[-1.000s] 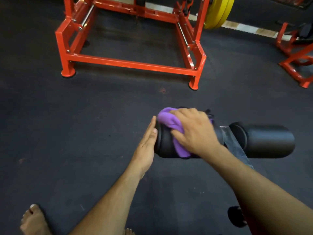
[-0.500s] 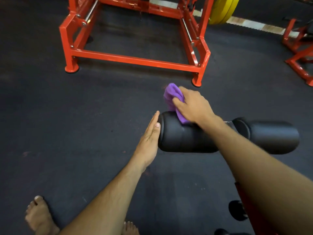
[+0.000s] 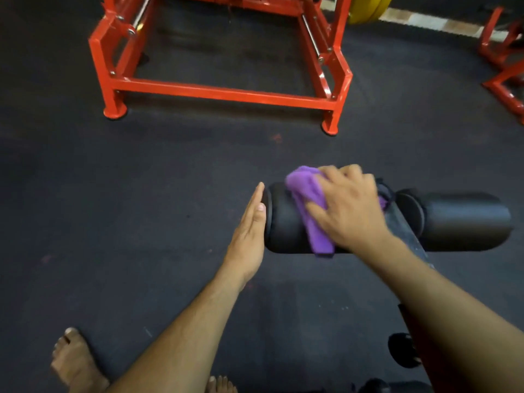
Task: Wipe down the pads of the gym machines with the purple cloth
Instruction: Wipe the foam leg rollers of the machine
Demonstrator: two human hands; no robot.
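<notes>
Two black roller pads sit on one bar at mid-right: the left pad point(image 3: 286, 225) and the right pad point(image 3: 465, 219). The purple cloth point(image 3: 309, 199) drapes over the top and front of the left pad. My right hand point(image 3: 348, 211) presses down on the cloth, fingers spread across it. Flat and with fingers straight, my left hand point(image 3: 249, 234) rests its palm against the left end cap of that pad. A metal arm point(image 3: 402, 228) runs between the two pads, partly hidden by my right forearm.
A red steel machine frame point(image 3: 224, 92) stands on the dark rubber floor ahead. Yellow weight plates point(image 3: 368, 9) sit at the top right, with more red frame parts point(image 3: 507, 78) at the far right. My bare feet point(image 3: 73, 361) are at the bottom left.
My right hand has brought the cloth from the far top edge of the left pad back over its top and down the front. My left hand stays against the end cap.
</notes>
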